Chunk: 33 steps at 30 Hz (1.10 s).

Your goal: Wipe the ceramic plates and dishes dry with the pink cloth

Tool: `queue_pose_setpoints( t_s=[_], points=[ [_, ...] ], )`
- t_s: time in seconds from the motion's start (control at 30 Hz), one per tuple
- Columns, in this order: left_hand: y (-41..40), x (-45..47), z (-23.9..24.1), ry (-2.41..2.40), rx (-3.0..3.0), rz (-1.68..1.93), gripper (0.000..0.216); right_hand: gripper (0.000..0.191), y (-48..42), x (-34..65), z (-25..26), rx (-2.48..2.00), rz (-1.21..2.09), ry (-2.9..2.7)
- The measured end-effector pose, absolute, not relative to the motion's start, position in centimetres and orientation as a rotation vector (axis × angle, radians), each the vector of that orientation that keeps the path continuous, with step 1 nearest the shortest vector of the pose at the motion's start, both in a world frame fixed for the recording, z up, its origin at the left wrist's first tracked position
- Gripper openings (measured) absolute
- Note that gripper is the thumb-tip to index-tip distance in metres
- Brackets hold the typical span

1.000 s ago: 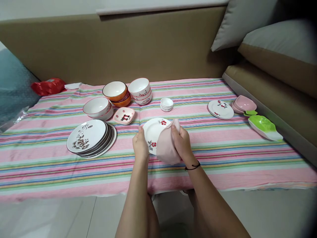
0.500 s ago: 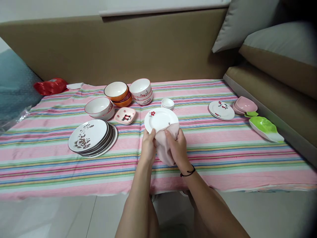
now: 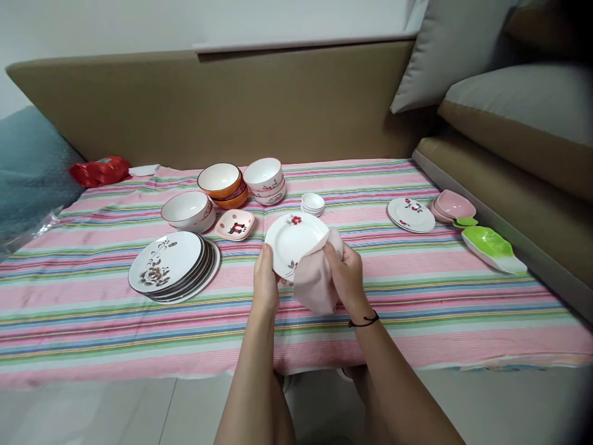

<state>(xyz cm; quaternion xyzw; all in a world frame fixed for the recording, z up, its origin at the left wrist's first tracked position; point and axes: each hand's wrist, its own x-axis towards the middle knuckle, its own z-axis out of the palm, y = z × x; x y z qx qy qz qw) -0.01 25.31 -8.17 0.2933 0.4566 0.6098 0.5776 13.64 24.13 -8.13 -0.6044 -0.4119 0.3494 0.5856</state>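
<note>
Flowered plate: holding it over the middle of the striped spread, just on the near side of the small white dishes. Gripping its left rim with the left hand, with thumb at the edge and fingers curling beneath; pinching a pale pink cloth against its right side with the right hand, with thumb on top and other fingers mostly hiding behind. Wearing a dark cord on the right wrist. Looking first over pale floor tiles, then over the spread's wavering near hem and its pink, green, blue and yellow stripes, running sideways with slight creases. Seeing brown-flowered plates stacking up on the left, near a square cat dish; on the right, a green leaf-shaped dish, paired plates and, just beside those, pink bowls. Looking farther, finding white-and-red bowls and orange bowls standing close together left of the middle. Facing, at the back, a glossy red bundle by a blue-green cushion, a tan backrest running along the far side, a grey pillow leaning at the right, and a pale wall rising behind.
</note>
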Motion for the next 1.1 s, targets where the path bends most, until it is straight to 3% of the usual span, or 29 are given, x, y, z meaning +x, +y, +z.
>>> queue_pose_setpoints(
  t_s=[0.4, 0.53, 0.73, 0.93, 1.1],
  points=[
    [25.5, 0.6, -8.5, 1.055, 0.473, 1.557, 0.048, 0.035, 24.3, 13.3, -8.4, -1.413, 0.816, -0.975],
    [25.0, 1.1, -7.8, 0.927, 0.589, 1.451, 0.052, 0.028, 24.1, 12.6, -8.5, -1.362, 0.85, -0.971],
    [24.6, 1.2, -7.5, 0.766, 0.761, 1.276, 0.068, 0.035, 24.1, 11.8, -8.7, -1.364, 0.879, -0.905],
    [24.6, 1.5, -7.9, 0.83, 0.913, 1.184, 0.053, 0.034, 24.2, 11.9, -8.6, -1.393, 0.825, -0.91],
    [24.6, 1.6, -7.5, 0.827, 0.945, 1.176, 0.059, 0.038, 24.1, 11.9, -8.5, -1.386, 0.828, -0.922]
  ],
)
